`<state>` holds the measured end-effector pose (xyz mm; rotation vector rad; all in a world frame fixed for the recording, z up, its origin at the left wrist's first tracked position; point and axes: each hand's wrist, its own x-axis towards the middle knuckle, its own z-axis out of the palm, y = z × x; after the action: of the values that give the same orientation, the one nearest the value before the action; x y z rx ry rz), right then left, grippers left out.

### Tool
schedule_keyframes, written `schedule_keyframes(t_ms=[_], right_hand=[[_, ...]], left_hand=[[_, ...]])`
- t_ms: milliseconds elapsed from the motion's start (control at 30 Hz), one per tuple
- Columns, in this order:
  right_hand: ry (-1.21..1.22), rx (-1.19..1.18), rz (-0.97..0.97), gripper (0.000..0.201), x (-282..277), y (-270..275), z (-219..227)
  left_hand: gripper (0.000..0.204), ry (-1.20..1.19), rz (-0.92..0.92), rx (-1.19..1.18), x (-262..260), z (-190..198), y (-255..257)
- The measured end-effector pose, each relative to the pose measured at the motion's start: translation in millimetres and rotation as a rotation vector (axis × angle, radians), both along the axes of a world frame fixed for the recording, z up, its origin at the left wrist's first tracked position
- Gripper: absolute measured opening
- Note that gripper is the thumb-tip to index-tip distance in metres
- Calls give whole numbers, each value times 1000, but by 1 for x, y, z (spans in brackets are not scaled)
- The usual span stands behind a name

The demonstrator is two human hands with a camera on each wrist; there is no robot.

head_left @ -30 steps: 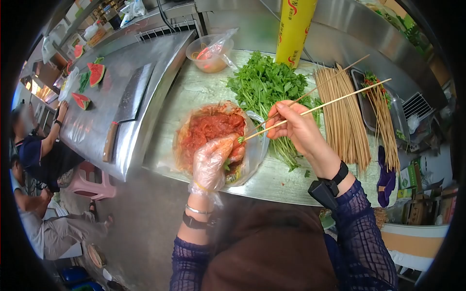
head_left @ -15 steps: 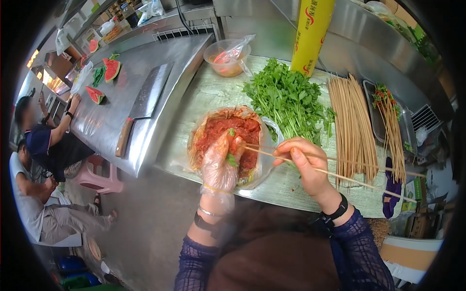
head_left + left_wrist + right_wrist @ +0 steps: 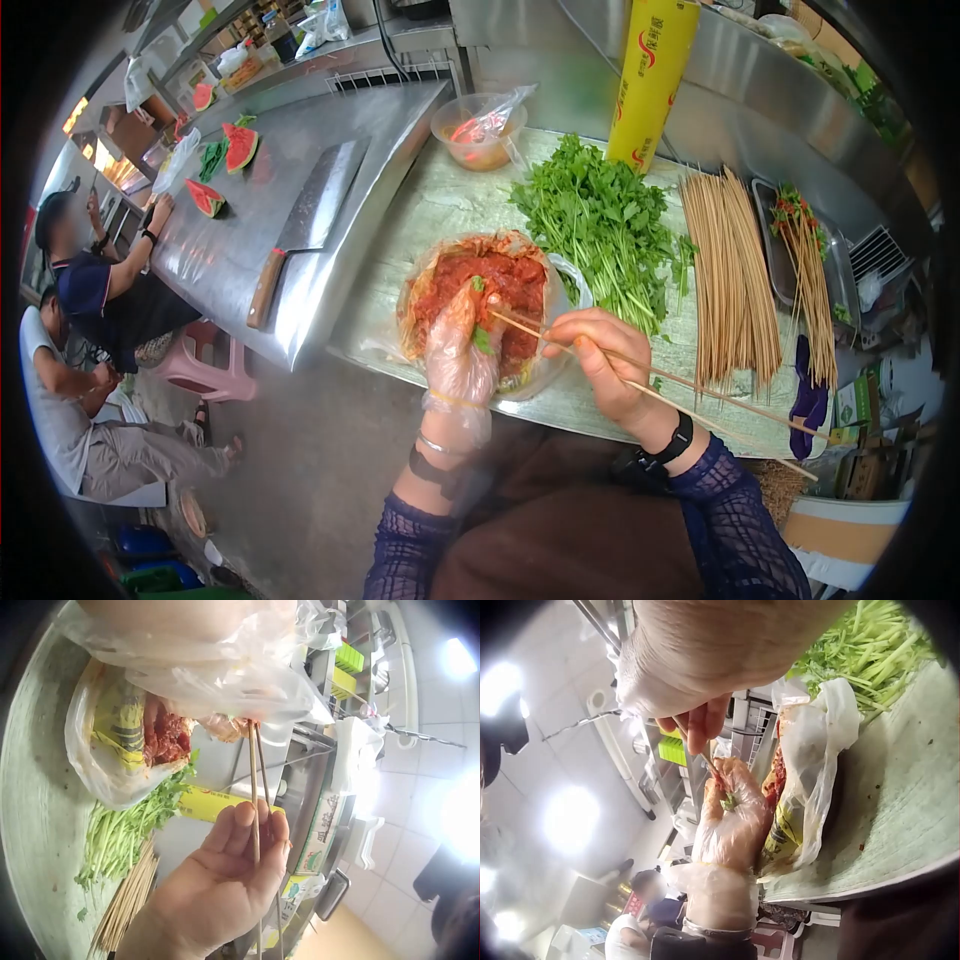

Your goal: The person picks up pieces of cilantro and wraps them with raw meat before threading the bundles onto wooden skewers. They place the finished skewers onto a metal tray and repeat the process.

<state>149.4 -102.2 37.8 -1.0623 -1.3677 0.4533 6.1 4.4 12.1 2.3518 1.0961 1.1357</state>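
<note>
In the head view my left hand (image 3: 457,350), in a clear plastic glove, is over a bag-lined bowl of red marinated meat (image 3: 515,275). It grips a green herb sprig (image 3: 729,801), whose leaf and cut end poke out, with red meat beside it. Bare, my right hand (image 3: 607,375) pinches two bamboo skewers (image 3: 254,772) between thumb and fingers. Their tips meet the gloved fingers, and their long ends slant down to the right. Inside the glove, the tips are hidden.
Leafy green herbs (image 3: 600,215) lie behind the bowl, bare skewers (image 3: 730,290) to the right. Beyond are a tray (image 3: 775,240) with loaded skewers, a yellow box (image 3: 650,85) and a tub (image 3: 478,135). A cleaver (image 3: 310,215) lies on the steel counter at left, where people sit.
My right hand has turned, so the skewers' long ends swung from up-right to down-right. The left hand has shifted further over the meat, still gripping the sprig.
</note>
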Motion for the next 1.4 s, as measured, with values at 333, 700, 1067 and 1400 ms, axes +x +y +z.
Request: schedule_keyframes(t_ms=[333, 700, 1067, 1400], right_hand=[[-176, 77, -37, 15, -8, 9, 0], [-258, 48, -168, 13, -9, 24, -4], [886, 64, -465, 25, 118, -89, 1], [1035, 421, -884, 42, 347, -127, -24]], left_hand=[[30, -1098, -350, -893, 3, -26, 3], [25, -1057, -334, -911, 32, 1, -13], [57, -1099, -323, -782, -7, -6, 6], [47, -973, -241, -725, -7, -10, -1]])
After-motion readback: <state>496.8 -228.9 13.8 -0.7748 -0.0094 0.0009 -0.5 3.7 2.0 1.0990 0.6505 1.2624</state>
